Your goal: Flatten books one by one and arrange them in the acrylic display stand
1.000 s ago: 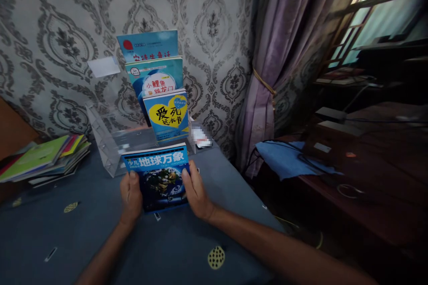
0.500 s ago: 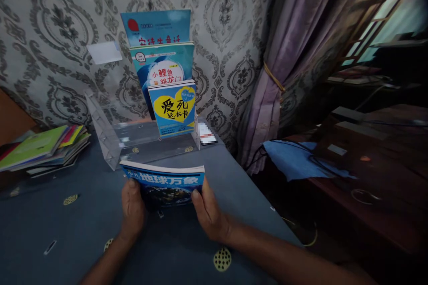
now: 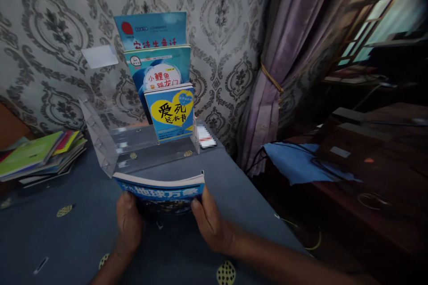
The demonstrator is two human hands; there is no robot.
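Both hands are clamped on one blue book (image 3: 163, 191). The left hand (image 3: 129, 227) has its grip on the left side edge with the thumb on the cover, and the right hand (image 3: 210, 227) grips the right side edge the same way. The book is held low over the desk (image 3: 67, 231), just ahead of the wrists. Whether its near edge touches the cloth-covered top cannot be told.

The far edge of the book shows its pale page ends and is free. Just beyond it stands a clear plastic stand (image 3: 107, 151). The stand's low front lip is close to that edge, and a narrow strip of desk shows between them on the right side. Left of the grip the desk is open as far as a loose pile of books (image 3: 36, 158), well apart. To the right the desk edge is near, with a purple curtain (image 3: 274, 75) and a blue cloth (image 3: 294, 164) past it.

The book's top points away from the person, toward the stand. Its title band runs left to right, and the cover faces up, strongly foreshortened. The long axis looks to run front to back — hard to be sure at this angle.

Behind, on the right side of the stand, three books stand stepped and upright: a yellow-heart book (image 3: 170, 113) in front, a white-circle book (image 3: 157, 71) next, and a red-dot book (image 3: 150, 31) at the back.
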